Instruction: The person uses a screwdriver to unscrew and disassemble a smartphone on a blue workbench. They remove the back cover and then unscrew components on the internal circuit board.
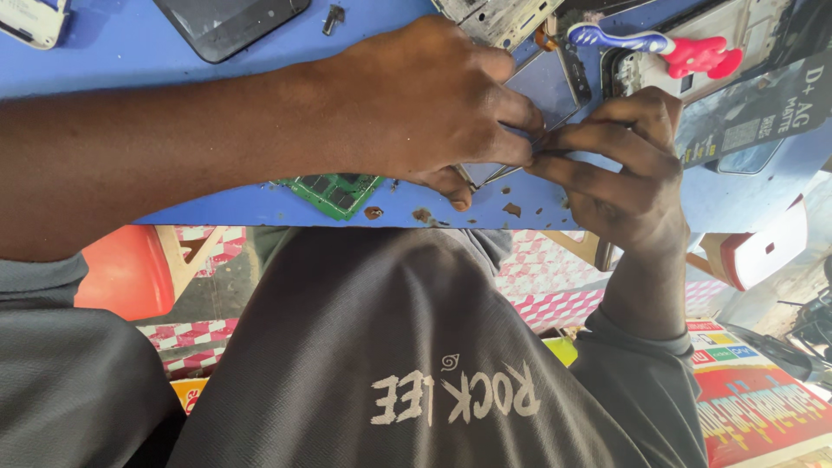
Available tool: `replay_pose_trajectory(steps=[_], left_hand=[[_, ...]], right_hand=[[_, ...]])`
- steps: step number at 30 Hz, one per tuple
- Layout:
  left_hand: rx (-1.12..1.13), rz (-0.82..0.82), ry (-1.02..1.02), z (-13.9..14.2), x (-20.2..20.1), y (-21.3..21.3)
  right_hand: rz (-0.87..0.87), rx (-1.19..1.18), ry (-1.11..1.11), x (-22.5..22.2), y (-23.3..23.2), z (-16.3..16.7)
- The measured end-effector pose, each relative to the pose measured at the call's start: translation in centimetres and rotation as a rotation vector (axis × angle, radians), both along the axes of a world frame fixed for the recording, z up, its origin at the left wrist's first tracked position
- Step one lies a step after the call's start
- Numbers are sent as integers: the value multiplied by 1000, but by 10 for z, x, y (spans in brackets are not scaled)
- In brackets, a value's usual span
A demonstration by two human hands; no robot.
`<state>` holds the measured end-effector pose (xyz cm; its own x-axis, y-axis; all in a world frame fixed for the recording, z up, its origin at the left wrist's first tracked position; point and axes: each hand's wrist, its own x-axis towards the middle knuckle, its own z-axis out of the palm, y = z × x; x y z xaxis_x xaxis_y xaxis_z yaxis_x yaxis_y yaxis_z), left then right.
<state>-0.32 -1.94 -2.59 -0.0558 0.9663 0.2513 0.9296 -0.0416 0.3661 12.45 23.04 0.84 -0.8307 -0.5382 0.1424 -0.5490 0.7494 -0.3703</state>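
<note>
Nearest of all, a dark grey shirt (407,347) filling the lower frame, with an orange stool (126,269) off to one side and pink-and-white checked flooring (555,299) beyond the lap. Up to the chipped edge of the blue table (217,204), paint flaking along the rim. Right there, a small green circuit board (334,191) lying flat, half tucked under the wrist. Left hand (425,104) curled over, fingers pinched narrow on the near edge of a flat phone panel (546,87), thumb pressing beneath at the table's lip. Right hand (620,178) meeting it from the other side, fingertips closed tight against the same edge, both hands touching at the panel's corner. Panel lying flat on the table, tilted slightly, mostly covered by the left hand. Further out, a blue-handled tool with a pink head (659,48) resting across an opened phone frame (737,52). Beside that, a dark packet (754,117). Far off, a black phone screen (230,22), a small screw-like part (334,17) and a white phone corner (30,22).
</note>
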Motion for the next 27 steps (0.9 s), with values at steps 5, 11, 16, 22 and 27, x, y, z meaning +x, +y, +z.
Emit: replay_pose_trajectory(steps=[5,11,16,22,27], left_hand=[[27,2,-1,-2,0,1],[41,11,26,-3,1,0],[83,27,17,-5,3,-1],[81,18,10,-4,2,-2],[46,22,22,-2,3,-1]], right_hand=[[-6,35,17,-2,-5,4],[-3,27,-2,-3,-9,7],[10,-8,40,-7,-18,5],[30,-11,55,-9,-27,10],[-1,-31,113,-3,-23,-3]])
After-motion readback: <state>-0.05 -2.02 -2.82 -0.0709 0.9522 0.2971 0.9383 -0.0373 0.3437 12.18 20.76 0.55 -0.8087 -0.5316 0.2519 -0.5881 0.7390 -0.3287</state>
